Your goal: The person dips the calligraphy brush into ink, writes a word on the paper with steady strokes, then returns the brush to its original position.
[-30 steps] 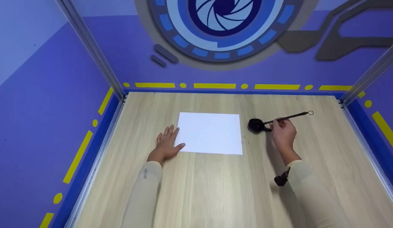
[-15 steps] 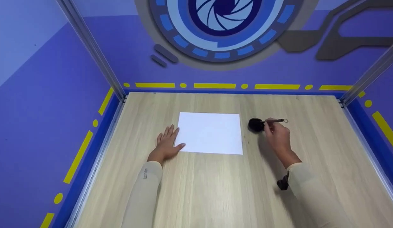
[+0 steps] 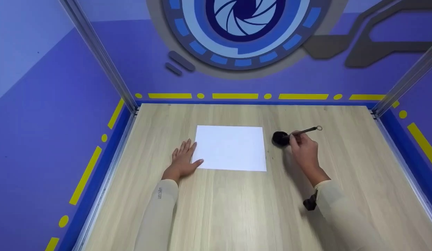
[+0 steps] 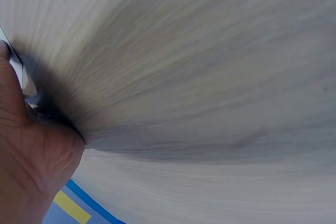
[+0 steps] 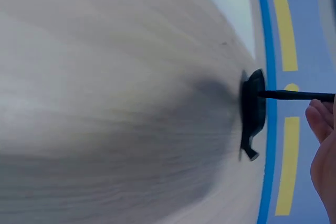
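Observation:
A white sheet of paper [image 3: 230,148] lies flat on the wooden table. My left hand [image 3: 182,161] rests at its left edge with fingers spread, the thumb on the lower left corner. Right of the paper stands a small black dish [image 3: 280,139]. Between thumb and fingers my right hand [image 3: 305,151] pinches a dark brush [image 3: 308,130] with a loop at its upper end; its lower end is at the dish. The right wrist view shows the brush's shaft [image 5: 294,95] reaching to the black dish [image 5: 253,103], which has a short handle.
Wooden table top [image 3: 223,209] extends around the paper and dish. Blue-purple panels [image 3: 132,62] with yellow marks stand at the back and both sides, with metal posts in the corners. A black device [image 3: 310,203] is at my right wrist.
My right hand has moved slightly left, nearer the dish, and the brush's looped end has come left with it. My left hand and the paper stay in place.

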`<state>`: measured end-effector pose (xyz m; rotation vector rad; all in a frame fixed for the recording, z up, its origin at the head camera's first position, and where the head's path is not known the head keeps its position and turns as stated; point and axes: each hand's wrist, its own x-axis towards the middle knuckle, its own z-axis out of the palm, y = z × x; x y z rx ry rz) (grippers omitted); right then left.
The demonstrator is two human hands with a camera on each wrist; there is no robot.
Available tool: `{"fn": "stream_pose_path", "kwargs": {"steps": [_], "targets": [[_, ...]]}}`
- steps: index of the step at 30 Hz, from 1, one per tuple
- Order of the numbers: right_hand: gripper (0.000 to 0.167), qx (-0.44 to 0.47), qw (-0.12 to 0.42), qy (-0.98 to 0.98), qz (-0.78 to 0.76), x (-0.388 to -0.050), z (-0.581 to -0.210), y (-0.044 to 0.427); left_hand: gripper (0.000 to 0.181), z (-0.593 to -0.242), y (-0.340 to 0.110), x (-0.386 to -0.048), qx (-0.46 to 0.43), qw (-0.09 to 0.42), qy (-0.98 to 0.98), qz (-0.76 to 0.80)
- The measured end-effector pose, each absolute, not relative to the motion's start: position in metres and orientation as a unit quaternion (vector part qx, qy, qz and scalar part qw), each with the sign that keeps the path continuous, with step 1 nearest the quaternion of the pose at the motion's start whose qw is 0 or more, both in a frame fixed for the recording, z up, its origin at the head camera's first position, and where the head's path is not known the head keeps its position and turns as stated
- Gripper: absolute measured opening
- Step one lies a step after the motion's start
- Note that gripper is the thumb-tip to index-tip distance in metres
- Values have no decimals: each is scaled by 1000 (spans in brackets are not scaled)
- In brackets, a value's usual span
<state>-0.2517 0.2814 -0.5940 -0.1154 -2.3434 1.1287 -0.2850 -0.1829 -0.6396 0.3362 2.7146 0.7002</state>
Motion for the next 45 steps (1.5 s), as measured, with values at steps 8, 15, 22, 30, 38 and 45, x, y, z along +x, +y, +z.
{"fn": "stream_pose_path", "kwargs": {"steps": [8, 15, 22, 30, 38, 45], "targets": [[24, -130, 249, -808, 518, -255, -586, 282, 87, -646, -184, -288, 121, 163, 947, 248], [22, -170, 217, -800, 533, -254, -594, 286, 87, -641, -182, -283, 119, 164, 950, 236], [23, -162, 234, -829, 482, -254, -593, 291, 86, -643, -183, -283, 118, 163, 949, 244], [29, -136, 239, -831, 483, -258, -588, 294, 86, -645, -186, -283, 122, 159, 947, 251], [31, -148, 240, -818, 502, -266, -585, 299, 86, -642, -185, -283, 125, 161, 948, 244], [33, -154, 223, -810, 521, -270, -586, 304, 87, -644, -186, -285, 127, 158, 945, 256]]}}
